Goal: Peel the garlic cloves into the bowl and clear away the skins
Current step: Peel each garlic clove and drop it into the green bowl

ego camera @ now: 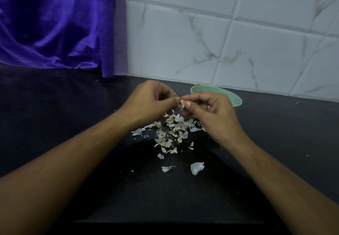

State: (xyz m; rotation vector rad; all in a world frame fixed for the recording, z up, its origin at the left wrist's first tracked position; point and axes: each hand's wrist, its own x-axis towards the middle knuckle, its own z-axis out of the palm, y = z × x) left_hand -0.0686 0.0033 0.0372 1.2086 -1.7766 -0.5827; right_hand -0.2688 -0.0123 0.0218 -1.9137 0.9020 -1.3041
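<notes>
Garlic clove [182, 102]: we hold it in the air over the skins, just left of the bowl's rim. Our left hand [152, 101] pinches one end between thumb and forefinger, and our right hand [214, 112] pinches the other. The remaining fingers are curled in, with nothing else in them that we can see.

Handling, as we judge it: small, light and firm, likely slick once bare. Best gripped at the ends, leaving the flanks free for the nail.

Garlic skins [170, 134]: papery and weightless, apt to scatter. We would gather them by sweeping rather than picking.

Count:
- One clove in hand.
- One likely clove [170, 119] on the counter beneath our left hand.
- One green bowl [237, 101], contents hidden.
- Skin flakes too many to count, with two larger ones lying nearer us.

All on a black countertop [73, 124]. Tiled wall [220, 33] and purple curtain [55, 24] behind.
</notes>
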